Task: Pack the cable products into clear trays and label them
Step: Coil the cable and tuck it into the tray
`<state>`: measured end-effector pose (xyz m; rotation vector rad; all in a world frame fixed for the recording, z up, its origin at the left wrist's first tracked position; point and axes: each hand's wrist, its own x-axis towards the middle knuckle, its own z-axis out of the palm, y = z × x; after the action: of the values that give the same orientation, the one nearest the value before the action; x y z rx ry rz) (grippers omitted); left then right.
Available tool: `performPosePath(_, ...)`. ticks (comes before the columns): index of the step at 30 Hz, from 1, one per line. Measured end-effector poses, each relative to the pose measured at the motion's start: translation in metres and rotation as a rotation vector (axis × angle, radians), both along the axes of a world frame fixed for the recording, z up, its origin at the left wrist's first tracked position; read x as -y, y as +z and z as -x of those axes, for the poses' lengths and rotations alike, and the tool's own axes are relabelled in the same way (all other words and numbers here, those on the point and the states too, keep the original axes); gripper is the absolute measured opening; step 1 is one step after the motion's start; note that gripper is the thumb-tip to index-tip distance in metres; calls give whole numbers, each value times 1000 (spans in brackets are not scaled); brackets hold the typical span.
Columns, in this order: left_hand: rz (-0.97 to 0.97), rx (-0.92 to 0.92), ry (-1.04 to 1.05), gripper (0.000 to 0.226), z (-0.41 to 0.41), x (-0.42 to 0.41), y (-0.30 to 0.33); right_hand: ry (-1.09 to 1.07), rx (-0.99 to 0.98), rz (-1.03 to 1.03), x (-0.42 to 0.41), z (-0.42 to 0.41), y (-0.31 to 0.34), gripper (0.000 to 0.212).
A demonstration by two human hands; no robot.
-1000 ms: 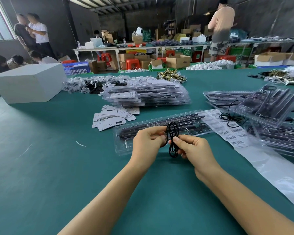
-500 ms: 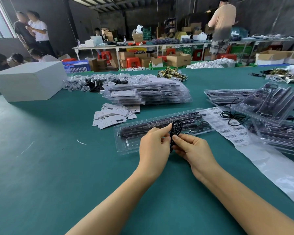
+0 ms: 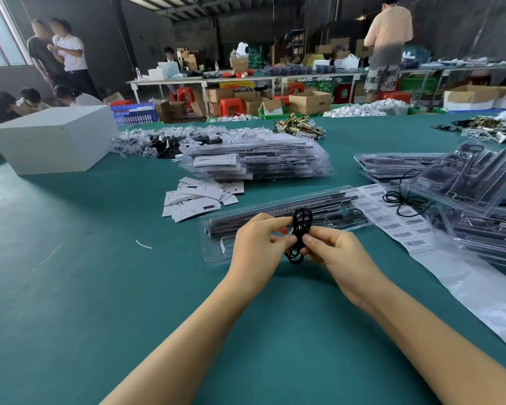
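A coiled black cable [image 3: 300,229] stands upright between my two hands, just in front of a long clear tray [image 3: 275,213] that lies on the green table and holds dark rods. My left hand [image 3: 257,247] pinches the coil from the left. My right hand [image 3: 336,255] pinches it from the right, fingers curled round its lower loops. A sheet of barcode labels [image 3: 398,217] lies right of the tray, with a loose black cable [image 3: 403,200] on it.
Packed clear trays are stacked at centre back [image 3: 257,162] and at the right [image 3: 473,182]. White paper cards [image 3: 199,200] lie left of the tray. A white box [image 3: 53,138] stands at the far left. A clear plastic sheet [image 3: 479,290] spreads at the right.
Both hands stayed over the tray's near edge while working the coil. The left hand closed over it half a second ago and has since drawn back, showing the loops again.
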<state>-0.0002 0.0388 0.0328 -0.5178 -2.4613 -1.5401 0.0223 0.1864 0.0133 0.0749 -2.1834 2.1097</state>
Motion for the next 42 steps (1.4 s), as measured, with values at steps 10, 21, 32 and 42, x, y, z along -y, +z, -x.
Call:
performPosePath(10, -18, 125, -74, 15, 9, 13, 5, 165, -99, -238, 4, -2, 1, 26)
performPosePath(21, -75, 410, -247, 11, 17, 36, 24, 145, -141, -229, 5, 1, -6, 24)
performPosePath(32, 828, 153, -82, 41, 24, 86, 30, 55, 29, 111, 5, 9, -5, 17)
performPosePath(42, 838, -500, -41, 23, 0, 83, -17, 15, 95, 193, 3, 9, -3, 14)
